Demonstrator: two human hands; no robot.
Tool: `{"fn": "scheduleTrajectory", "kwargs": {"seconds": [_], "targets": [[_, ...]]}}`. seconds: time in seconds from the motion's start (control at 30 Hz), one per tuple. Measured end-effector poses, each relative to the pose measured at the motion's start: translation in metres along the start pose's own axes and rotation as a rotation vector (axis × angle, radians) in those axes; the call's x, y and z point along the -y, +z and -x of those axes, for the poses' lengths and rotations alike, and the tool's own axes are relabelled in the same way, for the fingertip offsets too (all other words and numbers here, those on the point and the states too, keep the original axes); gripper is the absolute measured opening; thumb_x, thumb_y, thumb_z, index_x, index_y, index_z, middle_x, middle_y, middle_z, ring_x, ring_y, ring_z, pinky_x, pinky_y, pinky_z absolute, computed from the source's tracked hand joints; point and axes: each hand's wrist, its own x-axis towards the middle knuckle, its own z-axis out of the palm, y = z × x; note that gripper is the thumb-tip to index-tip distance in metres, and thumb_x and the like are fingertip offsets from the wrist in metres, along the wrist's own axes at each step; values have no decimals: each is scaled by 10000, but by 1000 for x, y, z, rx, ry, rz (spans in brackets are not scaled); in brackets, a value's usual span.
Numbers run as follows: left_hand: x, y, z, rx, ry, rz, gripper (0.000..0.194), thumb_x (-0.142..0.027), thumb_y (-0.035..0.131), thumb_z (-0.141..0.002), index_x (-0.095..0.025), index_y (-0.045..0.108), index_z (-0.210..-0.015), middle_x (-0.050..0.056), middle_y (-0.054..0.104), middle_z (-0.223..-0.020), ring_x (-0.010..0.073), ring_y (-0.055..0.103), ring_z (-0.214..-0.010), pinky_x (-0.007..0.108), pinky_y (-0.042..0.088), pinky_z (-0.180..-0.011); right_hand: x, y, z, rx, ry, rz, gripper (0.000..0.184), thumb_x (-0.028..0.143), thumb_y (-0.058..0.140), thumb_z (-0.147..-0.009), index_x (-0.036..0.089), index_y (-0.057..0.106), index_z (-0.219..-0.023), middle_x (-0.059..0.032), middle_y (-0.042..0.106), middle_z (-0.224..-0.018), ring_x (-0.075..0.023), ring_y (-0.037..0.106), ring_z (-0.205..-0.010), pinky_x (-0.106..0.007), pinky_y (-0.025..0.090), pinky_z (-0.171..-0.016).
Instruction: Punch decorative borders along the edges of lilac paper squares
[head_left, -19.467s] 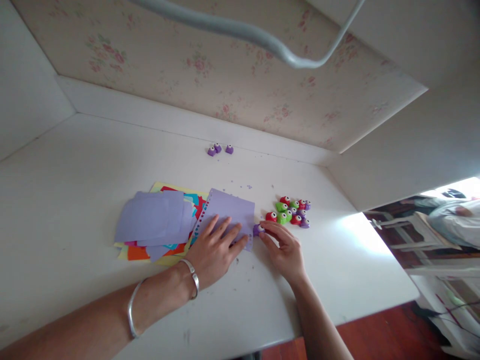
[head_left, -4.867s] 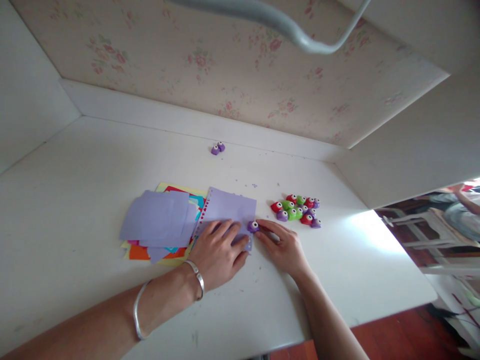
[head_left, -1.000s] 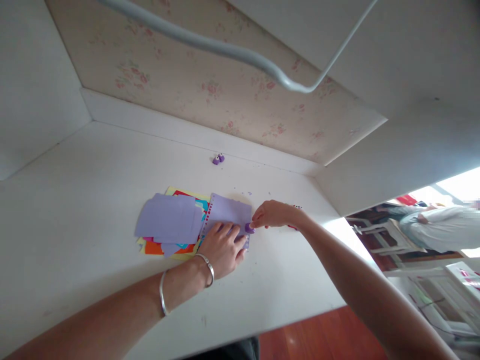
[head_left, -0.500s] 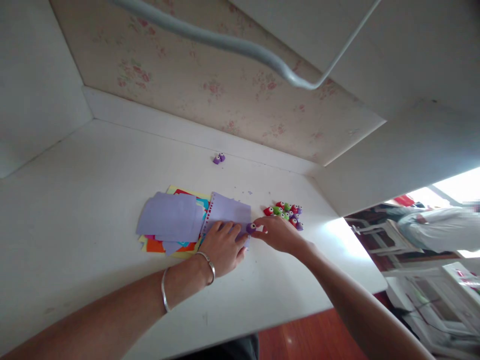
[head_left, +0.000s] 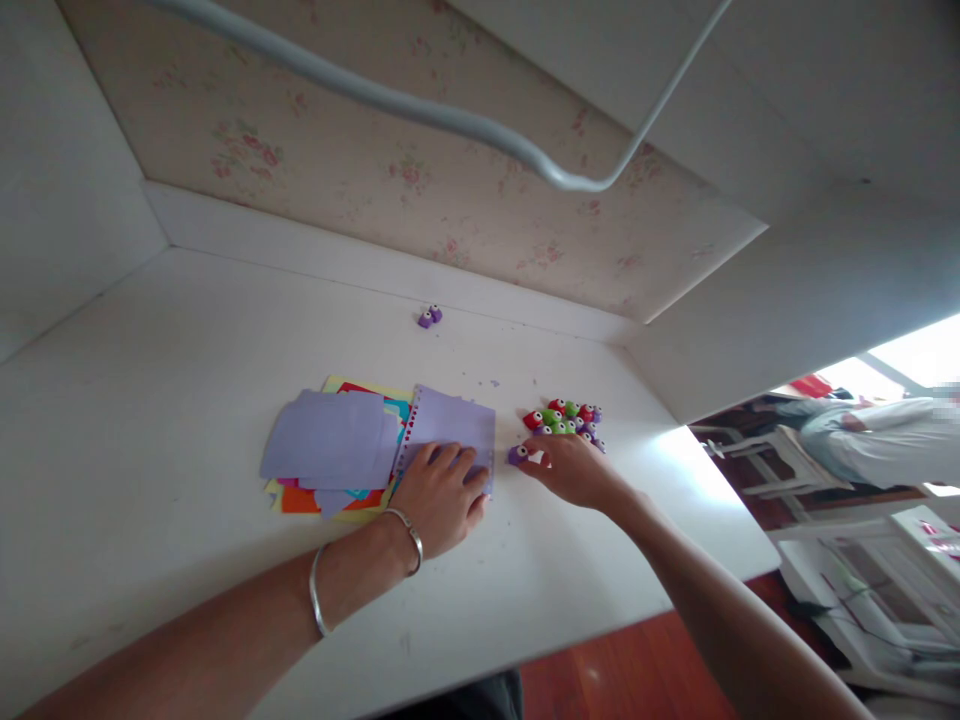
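Observation:
A purple sheet (head_left: 453, 418) lies on the white desk, with a row of small punched holes down its left edge. My left hand (head_left: 439, 492) rests open on its lower part, fingers spread and pressing it flat. My right hand (head_left: 566, 468) pinches a small purple paper punch (head_left: 517, 455) with a white, eye-like spot between thumb and fingers. The punch is just right of the sheet, apart from its edge. Close behind that hand sits a cluster of red, green and purple punches (head_left: 556, 417), partly hidden by the hand.
Left of the sheet is a loose stack of coloured papers (head_left: 326, 435), purple on top. Two purple punches (head_left: 430, 316) lie near the back ledge. Tiny paper bits (head_left: 494, 383) are scattered on the desk. A pale cable (head_left: 420, 112) hangs across the top; a person in light clothing is at far right.
My right hand has drawn the purple punch rightward, off the sheet's right edge. My left hand stays on the sheet. The whole view has shifted slightly.

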Motion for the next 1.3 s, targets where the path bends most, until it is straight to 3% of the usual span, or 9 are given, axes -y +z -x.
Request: {"fn": "scheduleTrajectory", "kwargs": {"seconds": [0.27, 0.43, 0.57, 0.73, 0.87, 1.03, 1.3], "targets": [[0, 2, 0, 18, -12, -7, 282, -391, 505, -959, -250, 640, -1163, 72, 606, -1257, 269, 515, -1164, 475, 364, -979, -20, 8, -11, -100, 35, 53, 251, 437, 552, -901, 268, 731, -951, -49, 715, -841, -211, 631, -768, -307, 397, -678], [-1, 2, -1, 24, -16, -7, 293, -390, 499, -961, -245, 639, -1175, 79, 604, -1269, 274, 518, -1165, 484, 371, -974, -20, 9, -14, -125, 81, 65, 255, 441, 544, -898, 280, 735, -949, -52, 710, -817, -229, 640, -763, -300, 378, -633], [-1, 3, -1, 13, -22, 6, 288, -387, 515, -953, -258, 648, -1173, 76, 608, -1266, 272, 520, -1168, 485, 376, -976, -18, -5, -22, -135, 99, 66, 311, 490, 523, -902, 298, 747, -1000, -56, 723, -816, -224, 655, -736, -297, 383, -619], [0, 2, -1, -16, -18, 36, 292, -377, 529, -946, -250, 658, -1174, 78, 607, -1272, 265, 521, -1175, 469, 386, -985, -24, -31, -46, -239, 164, 18, 383, 534, 519, -877, 315, 734, -1106, -53, 743, -821, -225, 666, -754, -303, 420, -627], [0, 5, -1, -25, -18, 39, 299, -383, 519, -950, -252, 659, -1179, 78, 605, -1285, 268, 520, -1179, 479, 384, -987, -29, -35, -67, -241, 105, 14, 407, 542, 540, -858, 260, 767, -1044, -90, 740, -913, -243, 674, -822, -321, 464, -678], [1, 7, 0, -18, -25, 44, 304, -399, 516, -950, -260, 652, -1185, 71, 604, -1288, 268, 515, -1188, 486, 382, -990, -35, -29, -88, -149, 140, 139, 358, 461, 557, -874, 266, 751, -1102, -124, 694, -1145, -281, 667, -989, -359, 501, -778], [1, 4, -1, 6, -36, 59, 290, -402, 529, -944, -257, 643, -1168, 64, 598, -1272, 261, 512, -1177, 474, 384, -987, -45, -35, -102, 65, 138, 206, 218, 266, 702, -734, 207, 798, -921, -133, 761, -869, -289, 713, -832, -357, 518, -706]]}}
